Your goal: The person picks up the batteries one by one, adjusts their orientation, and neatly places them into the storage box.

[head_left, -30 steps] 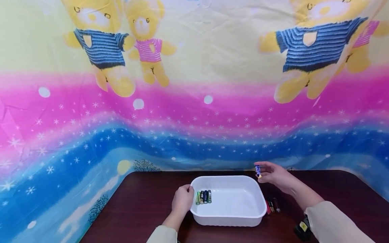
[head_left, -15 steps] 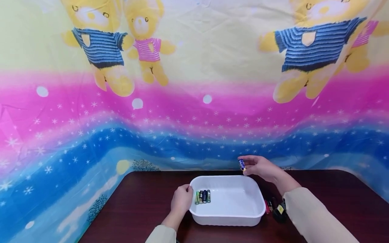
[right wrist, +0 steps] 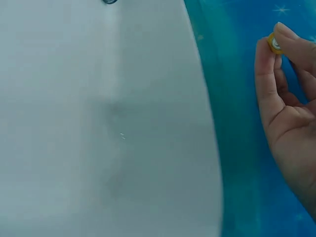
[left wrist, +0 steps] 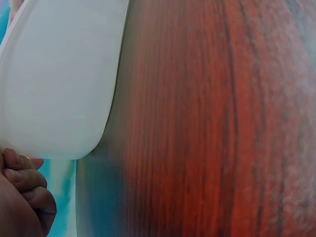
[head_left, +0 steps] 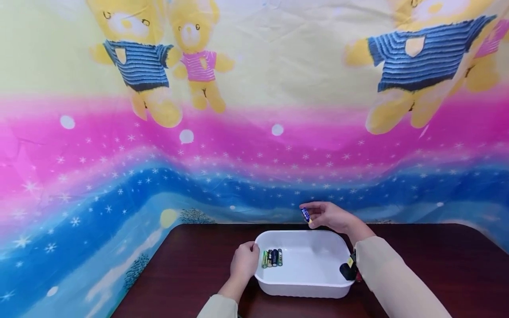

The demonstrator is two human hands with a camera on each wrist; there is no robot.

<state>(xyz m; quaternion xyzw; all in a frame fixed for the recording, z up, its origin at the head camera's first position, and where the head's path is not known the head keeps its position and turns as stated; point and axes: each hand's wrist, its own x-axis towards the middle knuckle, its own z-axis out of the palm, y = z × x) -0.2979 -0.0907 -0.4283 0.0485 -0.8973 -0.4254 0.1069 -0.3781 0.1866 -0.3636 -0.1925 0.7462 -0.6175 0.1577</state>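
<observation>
Between thumb and fingers, my right hand (head_left: 332, 217) pinches a blue battery with a yellow end (head_left: 305, 215), held tilted above the far rim of a white plastic basin (head_left: 304, 289). The yellow end of that battery (right wrist: 275, 43) faces the camera in the right wrist view. My left hand (head_left: 244, 261) grips the basin's left rim, its fingers (left wrist: 37, 190) curled at the corner in the left wrist view. Inside the basin, at its left side, several batteries (head_left: 272, 258) lie side by side in a row, green, dark and gold in colour.
The basin stands on a dark red-brown wooden table (head_left: 191, 265). A printed curtain with teddy bears (head_left: 254, 154) hangs behind the table. Something red (head_left: 358, 277) shows at the basin's right side, mostly hidden by the right sleeve (head_left: 391, 269) and the black wrist camera (head_left: 348, 269).
My right hand has moved left with the battery, from beyond the basin's right corner to above its far rim. The left hand keeps its place on the basin. The view has shifted slightly.
</observation>
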